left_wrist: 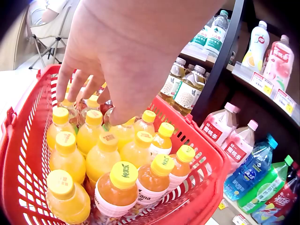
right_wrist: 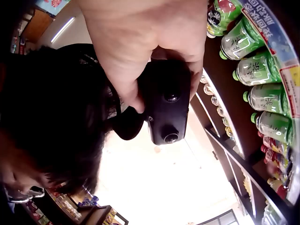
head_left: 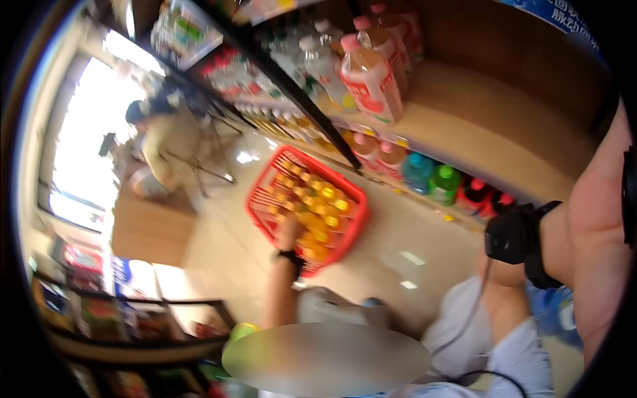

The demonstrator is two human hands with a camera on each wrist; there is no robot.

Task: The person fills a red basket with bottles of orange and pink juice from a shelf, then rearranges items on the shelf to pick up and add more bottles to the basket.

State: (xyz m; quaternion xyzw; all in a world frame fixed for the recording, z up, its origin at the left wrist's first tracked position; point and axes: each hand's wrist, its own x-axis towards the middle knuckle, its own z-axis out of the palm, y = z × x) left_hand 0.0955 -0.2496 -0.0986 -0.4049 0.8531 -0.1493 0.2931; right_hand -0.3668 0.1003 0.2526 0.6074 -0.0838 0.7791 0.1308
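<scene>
In the left wrist view a red basket (left_wrist: 220, 164) holds several bottles of orange and yellow drink (left_wrist: 117, 187) with yellow caps, standing upright. My left hand (left_wrist: 122, 56) reaches over the far bottles, fingers spread and bent downward among the caps; whether they touch a bottle is hidden. The head view has this left hand (head_left: 290, 229) over the basket (head_left: 358, 229) on the floor. My right hand (right_wrist: 145, 42) grips a black two-lens device (right_wrist: 168, 103) beside a head with dark hair. In the head view my right hand (head_left: 600, 199) is raised close at the right edge.
Shelves (head_left: 491, 119) with pink-capped bottles (head_left: 371, 83) stand beyond the basket. A wooden counter (head_left: 156, 219) and a seated person (head_left: 169, 142) are to the left. A snack rack (head_left: 133, 338) is at lower left. Green bottles (right_wrist: 258, 68) line a shelf in the right wrist view.
</scene>
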